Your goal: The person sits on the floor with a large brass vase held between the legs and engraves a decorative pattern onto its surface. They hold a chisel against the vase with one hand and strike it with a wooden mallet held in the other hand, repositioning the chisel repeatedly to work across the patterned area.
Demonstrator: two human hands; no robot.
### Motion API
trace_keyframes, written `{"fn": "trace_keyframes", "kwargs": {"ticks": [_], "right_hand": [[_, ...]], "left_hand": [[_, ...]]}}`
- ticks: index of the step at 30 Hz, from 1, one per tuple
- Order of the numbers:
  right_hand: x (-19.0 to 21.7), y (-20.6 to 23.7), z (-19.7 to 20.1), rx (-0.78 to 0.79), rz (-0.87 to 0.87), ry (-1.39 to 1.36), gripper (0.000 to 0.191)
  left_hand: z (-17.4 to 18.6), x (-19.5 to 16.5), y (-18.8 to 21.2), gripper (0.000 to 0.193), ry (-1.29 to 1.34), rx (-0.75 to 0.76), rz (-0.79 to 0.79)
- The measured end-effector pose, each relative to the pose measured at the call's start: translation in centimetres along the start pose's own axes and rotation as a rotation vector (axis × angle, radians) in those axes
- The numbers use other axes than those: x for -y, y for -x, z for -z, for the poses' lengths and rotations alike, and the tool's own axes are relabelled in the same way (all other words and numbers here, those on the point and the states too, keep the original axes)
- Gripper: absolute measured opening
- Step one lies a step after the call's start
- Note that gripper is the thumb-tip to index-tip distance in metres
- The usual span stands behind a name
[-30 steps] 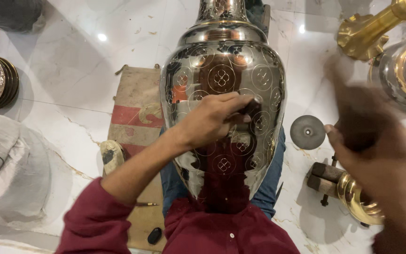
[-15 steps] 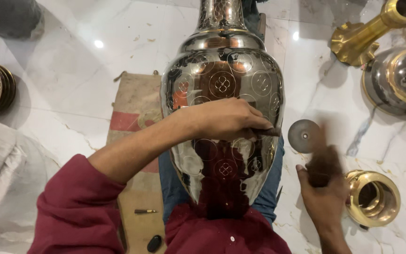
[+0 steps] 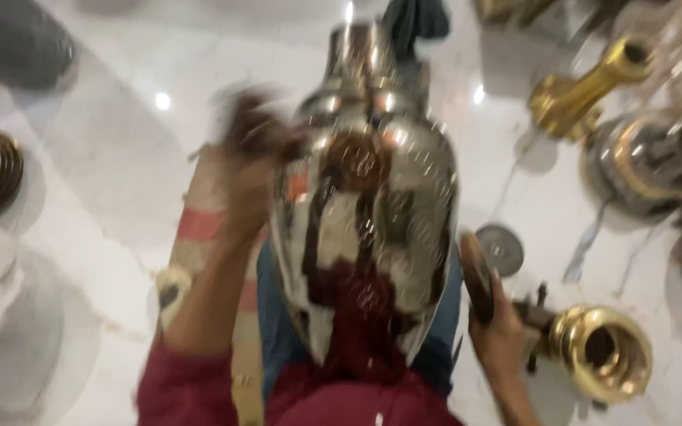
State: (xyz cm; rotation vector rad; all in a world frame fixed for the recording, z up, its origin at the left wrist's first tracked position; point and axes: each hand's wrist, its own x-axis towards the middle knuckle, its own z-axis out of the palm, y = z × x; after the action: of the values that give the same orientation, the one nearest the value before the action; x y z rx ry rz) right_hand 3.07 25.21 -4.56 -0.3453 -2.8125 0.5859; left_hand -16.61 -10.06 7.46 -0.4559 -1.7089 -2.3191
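Centrally, we found the vase (image 3: 365,229) between our hands: left hand (image 3: 250,150) blurred at its shoulder, grip unclear; right hand (image 3: 495,327) against its lower side, fingers seemingly clasping something dark.

Bright, heavily motion-blurred overhead view.
Overhead lamps throw glare spots across the vase (image 3: 365,229) between both hands; the left hand (image 3: 250,150) smears most, and floor shadows stay soft.

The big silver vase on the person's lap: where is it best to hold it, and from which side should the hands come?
Probably at the narrow neck of the vase, coming from its far end, with a second hand under the wide belly. The polished body is broad, rounded and likely slippery. It lies lengthwise along the lap. The left hand is up by the shoulder, and the right hand is at the lower right side.
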Motion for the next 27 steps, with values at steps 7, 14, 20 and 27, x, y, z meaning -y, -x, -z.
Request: {"fn": "trace_keyframes", "kwargs": {"ticks": [7,14,20,27], "right_hand": [[1.4,2.6,-2.8,0.361,-0.73,-0.015,0.076],[2.7,1.3,-3.2,0.079,-0.433,-0.018,0.049],[3.4,-8.6,1.6,0.059,-0.379,-0.82,0.071],[2.3,-19.3,11.6,-0.159,-0.413,-1.012,0.064]], "left_hand": [[7.3,5.1,16.7,0.027,0.123,-0.845,0.28],[4.3,6.7,23.3,0.024,0.139,-1.132,0.532],[4.7,5.3,13.9,0.018,0.147,-1.006,0.195],[3.2,-8.7,-4.3,0.012,0.213,-0.505,-0.325]]}}
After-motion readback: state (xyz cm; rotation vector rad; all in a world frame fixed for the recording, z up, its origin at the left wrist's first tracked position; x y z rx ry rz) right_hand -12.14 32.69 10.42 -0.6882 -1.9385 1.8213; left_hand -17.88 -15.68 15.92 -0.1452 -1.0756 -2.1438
